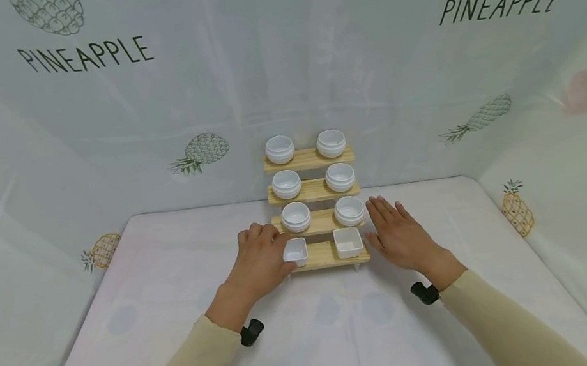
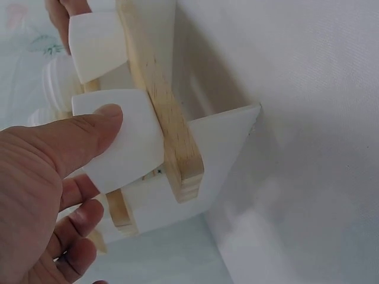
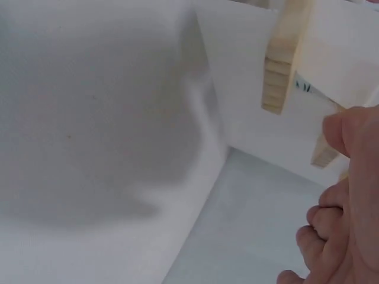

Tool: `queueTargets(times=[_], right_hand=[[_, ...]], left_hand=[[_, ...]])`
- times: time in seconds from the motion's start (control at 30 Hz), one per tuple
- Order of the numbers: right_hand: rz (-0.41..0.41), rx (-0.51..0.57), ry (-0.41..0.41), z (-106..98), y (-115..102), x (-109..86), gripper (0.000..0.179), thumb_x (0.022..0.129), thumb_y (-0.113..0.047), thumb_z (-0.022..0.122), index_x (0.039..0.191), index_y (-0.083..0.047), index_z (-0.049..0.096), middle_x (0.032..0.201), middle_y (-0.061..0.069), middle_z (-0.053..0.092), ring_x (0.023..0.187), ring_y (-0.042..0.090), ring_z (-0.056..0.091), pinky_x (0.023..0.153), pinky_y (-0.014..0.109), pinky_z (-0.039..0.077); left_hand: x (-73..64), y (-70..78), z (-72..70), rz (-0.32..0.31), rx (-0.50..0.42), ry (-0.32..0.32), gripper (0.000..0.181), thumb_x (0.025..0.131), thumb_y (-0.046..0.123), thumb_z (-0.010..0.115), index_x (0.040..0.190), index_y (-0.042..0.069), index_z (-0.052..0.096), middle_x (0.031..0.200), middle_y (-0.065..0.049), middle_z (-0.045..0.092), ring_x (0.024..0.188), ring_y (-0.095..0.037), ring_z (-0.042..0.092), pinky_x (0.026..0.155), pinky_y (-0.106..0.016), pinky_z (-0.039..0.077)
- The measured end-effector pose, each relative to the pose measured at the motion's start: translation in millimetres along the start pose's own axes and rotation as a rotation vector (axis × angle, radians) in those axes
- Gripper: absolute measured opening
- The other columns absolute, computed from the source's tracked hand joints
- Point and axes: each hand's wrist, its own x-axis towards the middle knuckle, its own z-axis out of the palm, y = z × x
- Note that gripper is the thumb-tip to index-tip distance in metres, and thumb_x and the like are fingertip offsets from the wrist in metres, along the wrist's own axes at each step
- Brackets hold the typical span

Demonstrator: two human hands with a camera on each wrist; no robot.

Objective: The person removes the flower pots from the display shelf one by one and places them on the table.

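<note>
A tiered stand with wooden shelves [image 1: 322,256] bears white dishes. On its lowest shelf, at the left end, my left hand [image 1: 261,259] pinches a small square white bowl [image 2: 127,139] between thumb and fingers. In the left wrist view the bowl's base is right at the shelf's wood [image 2: 177,139]. A second square bowl [image 1: 348,242] sits at the right end of the same shelf. Just to its right is my right hand [image 1: 400,237], fingers extended and pointing away from me, holding nothing. Its thumb comes close to the bowl's side.
Round white bowls [image 1: 349,210] stand in pairs on the three higher shelves. A white side panel [image 2: 219,148] supports the stand. It stands on a pale cloth-covered table [image 1: 326,346], against a backdrop [image 1: 283,49] printed with pineapples.
</note>
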Motion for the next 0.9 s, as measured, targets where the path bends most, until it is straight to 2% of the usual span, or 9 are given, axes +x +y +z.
queueTargets(times=[0.2,0.4,0.9], right_hand=[[-0.005,-0.03,0.024,10,-5,8.2,0.065,0.113,-0.029,0.044,0.162,0.01,0.025,0.169,0.026,0.028,0.158,0.043,0.028,0.126,0.062,0.022],[-0.011,-0.073,0.046,16,-7,8.2,0.063,0.114,-0.027,0.044,0.162,0.009,0.025,0.169,0.026,0.03,0.158,0.042,0.029,0.127,0.06,0.023],[-0.036,-0.071,0.04,14,-6,7.1,0.065,0.113,-0.027,0.046,0.162,0.011,0.025,0.168,0.027,0.03,0.158,0.042,0.029,0.127,0.06,0.023]], left_hand=[[-0.5,0.5,0.3,-0.006,-0.006,0.0,0.057,0.089,0.044,0.085,0.134,0.014,0.068,0.125,-0.007,0.06,0.113,-0.028,0.046,0.1,-0.051,0.036],[-1.5,1.6,-1.0,-0.01,-0.027,0.004,0.06,0.089,0.042,0.085,0.138,0.014,0.067,0.125,-0.007,0.061,0.113,-0.028,0.046,0.1,-0.052,0.036],[-3.1,-0.6,-5.0,0.003,-0.03,-0.009,0.058,0.087,0.04,0.087,0.134,0.012,0.069,0.122,-0.007,0.06,0.112,-0.029,0.046,0.101,-0.053,0.035]])
